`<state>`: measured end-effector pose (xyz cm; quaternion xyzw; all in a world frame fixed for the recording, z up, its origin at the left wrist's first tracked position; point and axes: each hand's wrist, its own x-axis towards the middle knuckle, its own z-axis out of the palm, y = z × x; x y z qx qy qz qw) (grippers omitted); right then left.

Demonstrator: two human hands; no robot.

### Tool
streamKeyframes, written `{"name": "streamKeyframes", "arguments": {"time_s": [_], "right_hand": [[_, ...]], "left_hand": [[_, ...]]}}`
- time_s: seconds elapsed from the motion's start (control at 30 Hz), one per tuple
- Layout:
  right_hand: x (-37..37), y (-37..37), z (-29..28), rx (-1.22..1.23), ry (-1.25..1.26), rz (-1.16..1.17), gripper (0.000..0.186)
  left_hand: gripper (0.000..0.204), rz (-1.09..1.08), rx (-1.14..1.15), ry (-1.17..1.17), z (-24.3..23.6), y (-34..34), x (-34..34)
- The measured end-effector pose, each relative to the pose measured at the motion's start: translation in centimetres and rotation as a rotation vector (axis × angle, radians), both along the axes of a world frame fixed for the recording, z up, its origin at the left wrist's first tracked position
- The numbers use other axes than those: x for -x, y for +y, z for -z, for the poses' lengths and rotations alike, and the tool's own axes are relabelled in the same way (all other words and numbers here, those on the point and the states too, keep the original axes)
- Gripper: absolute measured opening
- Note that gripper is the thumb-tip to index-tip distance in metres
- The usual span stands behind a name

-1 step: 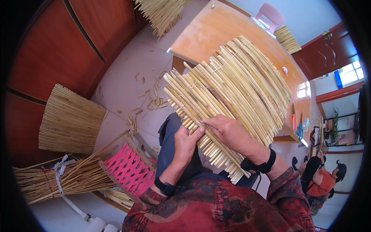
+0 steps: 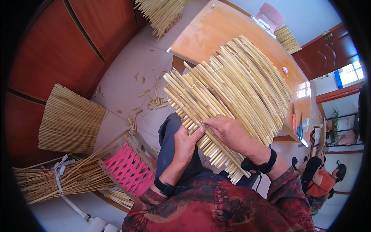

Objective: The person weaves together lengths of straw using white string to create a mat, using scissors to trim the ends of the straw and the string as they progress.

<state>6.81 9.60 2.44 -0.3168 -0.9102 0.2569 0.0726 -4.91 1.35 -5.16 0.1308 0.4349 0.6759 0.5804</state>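
A mat of straw-coloured reed stalks [image 2: 241, 83], tied together with pale thread stitches, slopes from my lap up onto the table. Its near edge curls under, so several rows of cut stalk ends show. My left hand [image 2: 184, 145] grips that near edge, thumb on top and fingers mostly hidden beneath. Just right of it, my right hand [image 2: 231, 133] lies over the stalks, thumb and forefinger pinched together by the left thumb. A thin pale thread [image 2: 200, 122] shows at those fingertips. Both wrists wear black bands.
The orange-brown table [image 2: 197, 36] holds red-handled and blue-handled tools [image 2: 299, 130] at its right edge. Cut stalk pieces [image 2: 156, 101] litter the floor. Left are another reed mat [image 2: 71, 120], a tied reed bundle [image 2: 81, 178] and a pink-laced stool [image 2: 129, 168]. People [image 2: 322, 179] sit far right.
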Motion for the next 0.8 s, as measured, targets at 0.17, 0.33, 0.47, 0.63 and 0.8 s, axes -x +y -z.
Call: {"name": "streamKeyframes", "arguments": {"time_s": [0.17,0.33,0.47,0.63,0.8], "right_hand": [[0.1,0.7,-0.1,0.080,-0.011,-0.011,0.019],[0.2,0.8,-0.3,0.120,0.018,-0.002,0.019],[0.3,0.9,-0.5,0.160,0.045,-0.007,0.020],[0.6,0.8,-1.1,0.208,0.025,0.008,0.020],[0.6,1.0,-1.0,0.207,-0.001,0.006,0.021]], "left_hand": [[0.033,-0.002,-0.001,0.014,0.3,0.0,-0.1],[0.036,0.024,0.002,0.013,0.1,-0.1,0.0],[0.036,0.024,0.000,0.020,0.2,-0.1,0.0],[0.034,-0.006,-0.014,0.028,0.3,-0.1,-0.2],[0.034,-0.014,-0.024,0.025,0.3,-0.1,-0.2]]}}
